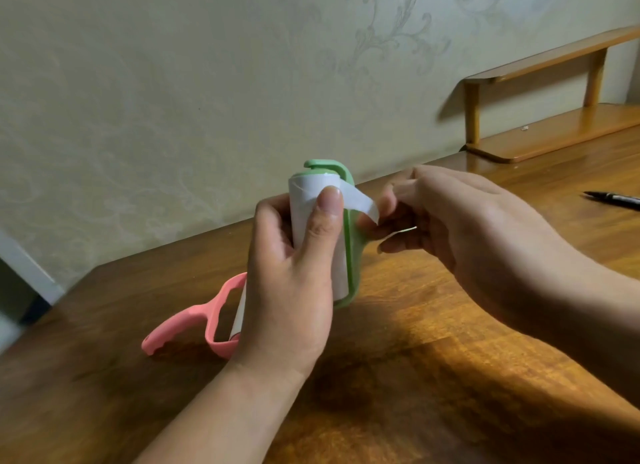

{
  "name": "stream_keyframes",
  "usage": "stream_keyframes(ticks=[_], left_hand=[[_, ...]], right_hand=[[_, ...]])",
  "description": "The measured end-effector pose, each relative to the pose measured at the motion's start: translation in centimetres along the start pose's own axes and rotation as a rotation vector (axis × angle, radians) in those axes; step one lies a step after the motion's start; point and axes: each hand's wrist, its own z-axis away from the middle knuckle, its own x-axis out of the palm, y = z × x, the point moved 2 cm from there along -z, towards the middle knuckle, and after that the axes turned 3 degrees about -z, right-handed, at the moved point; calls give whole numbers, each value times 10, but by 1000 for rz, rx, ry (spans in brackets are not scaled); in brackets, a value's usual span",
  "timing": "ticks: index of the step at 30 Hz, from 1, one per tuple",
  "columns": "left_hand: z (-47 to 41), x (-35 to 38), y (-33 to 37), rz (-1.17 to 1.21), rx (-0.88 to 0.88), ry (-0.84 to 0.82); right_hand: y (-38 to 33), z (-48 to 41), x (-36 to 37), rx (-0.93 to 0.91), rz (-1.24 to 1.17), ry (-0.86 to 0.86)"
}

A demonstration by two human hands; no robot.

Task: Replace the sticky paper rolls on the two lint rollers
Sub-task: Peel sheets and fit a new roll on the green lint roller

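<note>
A pink lint roller [180, 328] lies on the table [433, 342], just behind the left hand [291, 290]. That hand grips the green lint roller [350, 256] upright, thumb pressed on its white paper roll [306, 193]. The right hand [467, 221] pinches a peeled paper strip [360, 204] between fingertips. Well right of it lies a pen [613, 199].

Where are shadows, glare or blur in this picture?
Head view: dark arm shadows fall on the wooden table, with a warm sheen between them; the right hand looks slightly blurred; the left hand and green lint roller are sharp.
</note>
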Motion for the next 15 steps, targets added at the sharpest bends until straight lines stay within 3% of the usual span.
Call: stream_keyframes(ticks=[2, 7, 15], left_hand=[[0, 0, 1, -5, 9, -13], [-3, 3, 5, 84, -75, -24], [-6, -3, 7, 286, -248, 47]], right_hand=[[3, 0, 0, 19, 32, 44], [7, -1, -1, -67, 453, 65], [7, -6, -10, -118, 658, 62]])
